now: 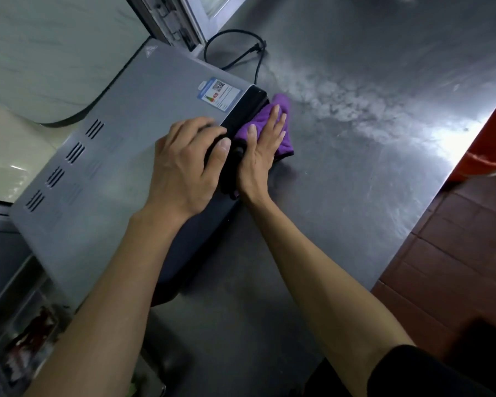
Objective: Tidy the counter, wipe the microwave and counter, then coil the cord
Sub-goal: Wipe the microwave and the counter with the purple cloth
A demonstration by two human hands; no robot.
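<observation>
A grey metal microwave with a black front [121,156] is seen from above on the brushed stainless-steel bench [341,173]. The left hand [184,164] is laid on the microwave's top at its front edge, the fingers curled over that edge onto the black front, so the casing is gripped there. Just to the right of it, and touching it at the thumb side, the right hand [262,150] is held flat with straight fingers, and a purple microfibre cloth [265,126] is pressed by it against the black front face of the microwave; the cloth is spread under the palm and fingers, and its folds stick out beyond the fingertips and to the right of the hand, down toward the bench surface. Beyond the left hand's fingertips a white and blue energy label [219,94] is stuck on the microwave's top. Farther beyond both hands, a black power cord [232,50] lies in a loose loop on the bench behind the microwave, uncoiled. A pale smeared streak [341,98] is seen across the bench beyond and to the right of the right hand. Well to the right of the right hand, past the bench edge, part of a red plastic tub [487,150] is seen above a red-brown tiled floor [441,267].
</observation>
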